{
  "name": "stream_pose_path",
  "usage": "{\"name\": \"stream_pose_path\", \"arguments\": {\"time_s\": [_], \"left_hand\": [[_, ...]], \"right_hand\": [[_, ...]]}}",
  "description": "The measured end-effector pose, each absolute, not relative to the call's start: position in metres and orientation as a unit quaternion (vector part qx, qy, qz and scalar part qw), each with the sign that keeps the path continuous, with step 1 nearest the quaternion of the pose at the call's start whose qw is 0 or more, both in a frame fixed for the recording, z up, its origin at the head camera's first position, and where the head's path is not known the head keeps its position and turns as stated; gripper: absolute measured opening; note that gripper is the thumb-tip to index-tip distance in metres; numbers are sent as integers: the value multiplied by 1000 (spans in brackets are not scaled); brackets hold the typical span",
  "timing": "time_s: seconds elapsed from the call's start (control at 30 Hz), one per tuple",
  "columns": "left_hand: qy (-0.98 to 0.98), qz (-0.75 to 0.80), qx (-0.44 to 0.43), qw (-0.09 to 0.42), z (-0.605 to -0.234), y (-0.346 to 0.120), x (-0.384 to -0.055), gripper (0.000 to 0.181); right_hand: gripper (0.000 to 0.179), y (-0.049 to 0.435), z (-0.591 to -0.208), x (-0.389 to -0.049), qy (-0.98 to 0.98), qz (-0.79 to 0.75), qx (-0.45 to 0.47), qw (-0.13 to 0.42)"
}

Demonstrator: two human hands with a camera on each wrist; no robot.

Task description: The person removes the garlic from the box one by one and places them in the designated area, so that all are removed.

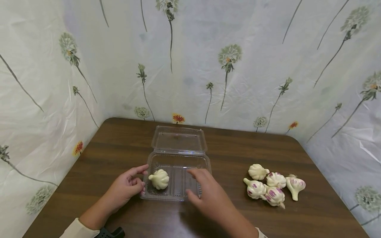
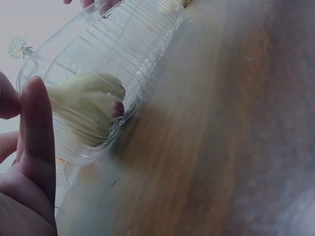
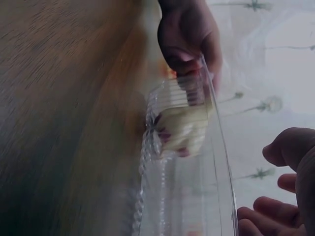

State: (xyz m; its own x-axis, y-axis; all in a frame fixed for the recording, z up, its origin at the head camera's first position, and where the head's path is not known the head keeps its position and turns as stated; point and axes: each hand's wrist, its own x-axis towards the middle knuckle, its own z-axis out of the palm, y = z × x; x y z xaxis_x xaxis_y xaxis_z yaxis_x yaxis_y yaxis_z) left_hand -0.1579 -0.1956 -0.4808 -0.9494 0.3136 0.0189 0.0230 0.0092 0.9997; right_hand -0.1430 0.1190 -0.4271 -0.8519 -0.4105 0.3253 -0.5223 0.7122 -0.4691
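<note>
A clear plastic clamshell container (image 1: pixel 166 199) lies on the table with its lid (image 1: pixel 178 138) folded back. Inside its left part sits one garlic bulb (image 1: pixel 159 179); purple marks show on the bulb's side in both wrist views. My left hand (image 1: pixel 126 185) pinches the container's left rim between thumb and fingers. Over the right part of the container hovers my right hand (image 1: pixel 208 195), fingers apart and nothing held. In the right wrist view its fingers (image 3: pixel 275 211) are beside the clear wall; the head view hides part of the container behind this hand.
Several garlic bulbs (image 1: pixel 275 196), some purple-streaked, lie in a group on the right of the brown wooden table (image 1: pixel 125 142). A flower-printed sheet (image 1: pixel 190 66) hangs behind and around the table. A dark watch (image 1: pixel 110 232) is on the left wrist.
</note>
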Motion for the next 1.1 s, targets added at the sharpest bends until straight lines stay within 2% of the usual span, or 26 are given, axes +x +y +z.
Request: {"name": "stream_pose_path", "arguments": {"time_s": [0.53, 1.1], "left_hand": [[705, 691, 125, 99, -482, -196, -159, 64], [705, 690, 126, 101, -478, -196, -157, 63]], "right_hand": [[51, 98, -430, -150, -920, 280, 267, 60], [58, 73, -429, -156, -926, 270, 265, 17]]}}
